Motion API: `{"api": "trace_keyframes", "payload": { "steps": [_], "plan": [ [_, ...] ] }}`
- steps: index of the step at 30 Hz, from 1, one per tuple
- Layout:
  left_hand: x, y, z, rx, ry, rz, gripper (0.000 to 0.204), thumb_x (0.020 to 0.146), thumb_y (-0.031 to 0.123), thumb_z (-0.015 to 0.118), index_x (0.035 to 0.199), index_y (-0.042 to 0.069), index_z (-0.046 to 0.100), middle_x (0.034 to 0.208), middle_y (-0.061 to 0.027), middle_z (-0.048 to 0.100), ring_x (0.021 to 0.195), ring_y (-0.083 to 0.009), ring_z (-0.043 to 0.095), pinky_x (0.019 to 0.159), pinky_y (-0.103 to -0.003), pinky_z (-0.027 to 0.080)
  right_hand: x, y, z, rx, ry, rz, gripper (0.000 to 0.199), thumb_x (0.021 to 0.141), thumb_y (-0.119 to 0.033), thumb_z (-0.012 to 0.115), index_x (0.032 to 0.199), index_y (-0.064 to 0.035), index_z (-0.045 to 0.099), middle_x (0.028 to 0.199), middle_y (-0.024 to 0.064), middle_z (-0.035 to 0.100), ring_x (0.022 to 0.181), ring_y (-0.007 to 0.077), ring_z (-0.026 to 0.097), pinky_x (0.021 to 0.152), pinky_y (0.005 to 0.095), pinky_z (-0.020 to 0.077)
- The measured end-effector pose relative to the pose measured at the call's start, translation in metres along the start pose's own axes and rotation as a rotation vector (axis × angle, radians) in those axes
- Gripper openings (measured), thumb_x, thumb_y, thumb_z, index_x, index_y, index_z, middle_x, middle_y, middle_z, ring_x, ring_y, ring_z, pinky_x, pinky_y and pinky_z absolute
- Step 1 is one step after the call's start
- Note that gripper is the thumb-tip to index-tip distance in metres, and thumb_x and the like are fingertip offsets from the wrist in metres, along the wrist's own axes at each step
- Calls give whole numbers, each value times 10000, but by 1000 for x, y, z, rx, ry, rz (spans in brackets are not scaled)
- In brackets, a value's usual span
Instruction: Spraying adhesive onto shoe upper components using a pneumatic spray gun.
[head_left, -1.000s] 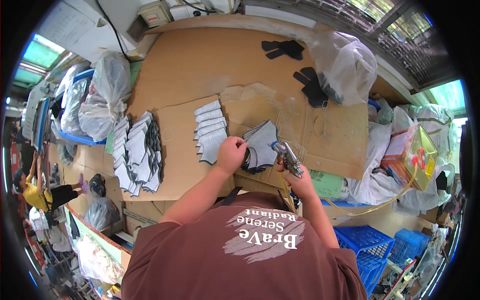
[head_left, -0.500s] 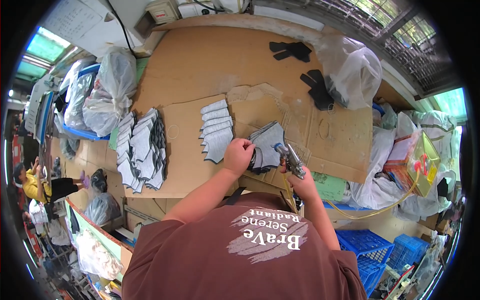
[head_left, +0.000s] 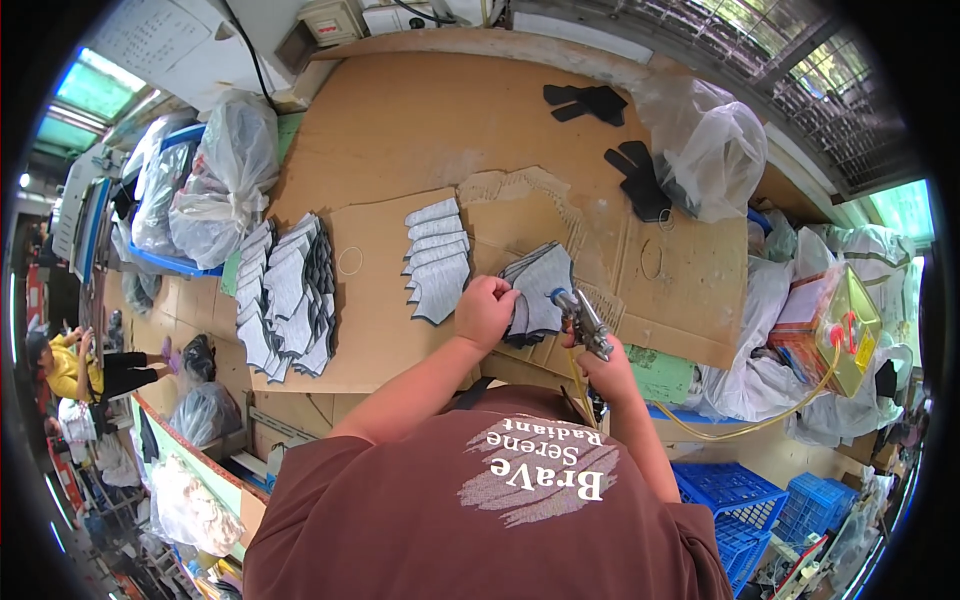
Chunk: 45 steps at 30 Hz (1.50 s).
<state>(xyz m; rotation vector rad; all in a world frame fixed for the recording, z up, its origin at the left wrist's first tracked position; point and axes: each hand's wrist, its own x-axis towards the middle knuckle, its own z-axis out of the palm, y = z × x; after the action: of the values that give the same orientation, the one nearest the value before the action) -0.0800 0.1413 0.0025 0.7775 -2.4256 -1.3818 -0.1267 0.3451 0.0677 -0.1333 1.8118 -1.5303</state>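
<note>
Grey cloth pieces (head_left: 548, 295), dark-edged, fanned near the table's (head_left: 440, 85) near edge, right of its middle, on cardboard sheeting. Each overlaps the next, leaving a strip bare; presumably fanned for that reason.

Left hand (head_left: 486, 312): at the fan's left edge, thumb and fingertips drawn together. Cannot tell whether cloth is nipped between them; the place suggests steadying.

Right hand (head_left: 607, 368): fingers wrapped round the handle of a metal spray gun (head_left: 590, 328), nozzle tilted toward the fan's right side. Held low and close, likely for aim. Trigger finger not clear.

Left of the left hand, a stepped stack (head_left: 438, 270) of similar pieces; farther off, toward the table's left edge, longer overlapping rows (head_left: 292, 300), laid apart, perhaps to keep batches separate.

Containers: gold-coloured can (head_left: 862, 285) beyond the table's right edge, red fitting on its face, yellow hose (head_left: 735, 428) running from it toward the right forearm; contents hidden. Clear bag (head_left: 715, 140) at the far right corner, black pieces (head_left: 640, 182) beside it. Blue crate (head_left: 190, 266) off the left edge, carrying stuffed plastic bags (head_left: 225, 175), contents unclear.
</note>
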Motion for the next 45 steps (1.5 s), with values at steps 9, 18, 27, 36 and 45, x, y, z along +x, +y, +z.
{"api": "trace_keyframes", "payload": {
  "steps": [9, 18, 27, 36, 45],
  "plan": [
    [9, -62, -77, -626, -128, -446, 128, 787, 11, 584, 902, 8, 528, 837, -93, 604, 693, -159, 608, 609, -248, 494, -4, 2, -9, -31, 35, -3, 347, 677, 40, 447, 999, -19, 563, 880, 18, 597, 838, 106, 532, 781, 237, 407],
    [6, -94, -80, 354, 143, 86, 157, 746, 24, 601, 894, -21, 578, 773, -127, 590, 700, -238, 598, 626, -313, 483, 5, -9, 1, -76, -36, -44, 247, 716, 27, 462, 942, -18, 551, 853, 9, 565, 813, 101, 498, 770, 234, 396],
    [13, -21, -15, -144, -106, 29, 173, 706, 85, 678, 835, -17, 624, 767, -119, 619, 676, -183, 592, 631, -284, 475, 20, 0, 21, -176, -83, -165, 197, 682, -43, 495, 868, -11, 551, 738, 36, 565, 692, 123, 500, 661, 256, 415],
    [15, -20, -11, -57, -69, 16, 146, 717, 100, 666, 795, -21, 636, 736, -124, 630, 651, -183, 598, 618, -285, 475, 25, 7, 20, -196, -125, -144, 214, 735, -8, 473, 939, -3, 539, 755, 3, 541, 719, 97, 507, 698, 241, 428],
    [16, -19, -11, -50, -76, 14, 134, 714, 101, 656, 778, -15, 633, 727, -127, 625, 652, -196, 597, 615, -296, 472, 26, 10, 22, -82, -55, -149, 133, 736, -30, 524, 862, -4, 555, 725, 12, 547, 668, 97, 485, 639, 252, 419]
  ]
}}
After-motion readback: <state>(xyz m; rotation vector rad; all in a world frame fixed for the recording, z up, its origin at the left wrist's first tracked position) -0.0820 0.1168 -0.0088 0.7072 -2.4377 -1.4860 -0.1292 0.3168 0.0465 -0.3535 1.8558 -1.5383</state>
